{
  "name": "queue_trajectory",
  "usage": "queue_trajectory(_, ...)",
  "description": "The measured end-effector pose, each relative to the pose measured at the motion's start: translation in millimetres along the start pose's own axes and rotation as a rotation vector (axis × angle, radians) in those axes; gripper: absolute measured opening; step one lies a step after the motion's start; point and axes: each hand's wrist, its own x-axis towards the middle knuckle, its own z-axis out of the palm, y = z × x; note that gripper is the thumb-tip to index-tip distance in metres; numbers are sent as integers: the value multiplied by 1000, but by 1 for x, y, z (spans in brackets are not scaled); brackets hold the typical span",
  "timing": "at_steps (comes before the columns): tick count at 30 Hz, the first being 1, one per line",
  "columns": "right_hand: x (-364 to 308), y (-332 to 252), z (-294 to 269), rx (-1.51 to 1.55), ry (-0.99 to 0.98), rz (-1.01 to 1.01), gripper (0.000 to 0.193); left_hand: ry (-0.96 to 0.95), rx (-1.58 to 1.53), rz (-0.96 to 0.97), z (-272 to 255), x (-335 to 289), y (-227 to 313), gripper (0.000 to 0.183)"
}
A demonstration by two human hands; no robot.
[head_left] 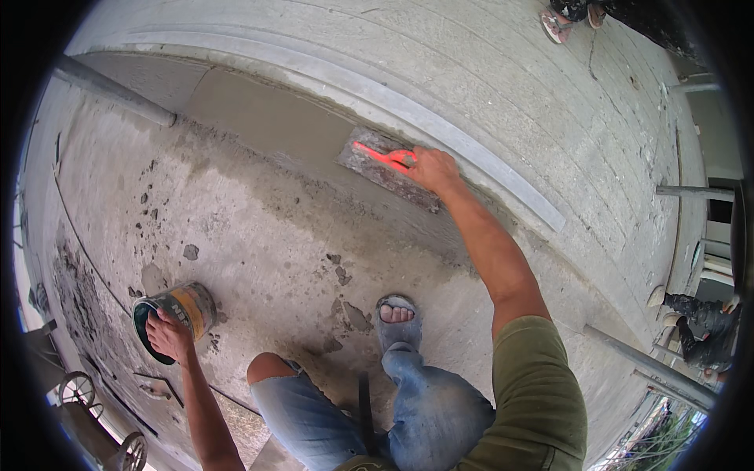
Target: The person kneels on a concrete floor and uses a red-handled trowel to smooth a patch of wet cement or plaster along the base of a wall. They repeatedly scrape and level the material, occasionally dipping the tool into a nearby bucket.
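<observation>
In my right hand (433,167) is a plastering trowel (375,166), its fingers wrapped round the red-orange handle. The trowel's wide rectangular blade, smeared with grey, lies on the strip of wet cement (267,114). Smooth cement extends from the blade toward the far left. My left hand (169,337) is at the mouth of a bucket (202,304) on the floor at the left, its fingers bent over the rim. The bucket is tilted, with a dark green inside and a yellow-orange label. What lies deep inside it is hidden.
A pale raised edge (471,149) runs along the far side of the cement. Grey poles (118,90) (652,367) stand at left and right. Cement crumbs (191,252) dot the floor. A wheeled frame (82,392) is at lower left. Other people (556,27) (703,330) are at top and right.
</observation>
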Motion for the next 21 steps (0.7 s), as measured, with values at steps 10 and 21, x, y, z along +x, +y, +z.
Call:
queue_trajectory(10, 3, 0, 7, 37, -2, 40, 48, -7, -6, -8, -1, 0, 2, 49)
queue_trajectory(21, -4, -4, 8, 9, -16, 24, 46, -3, 4, 8, -1, 0, 0, 47)
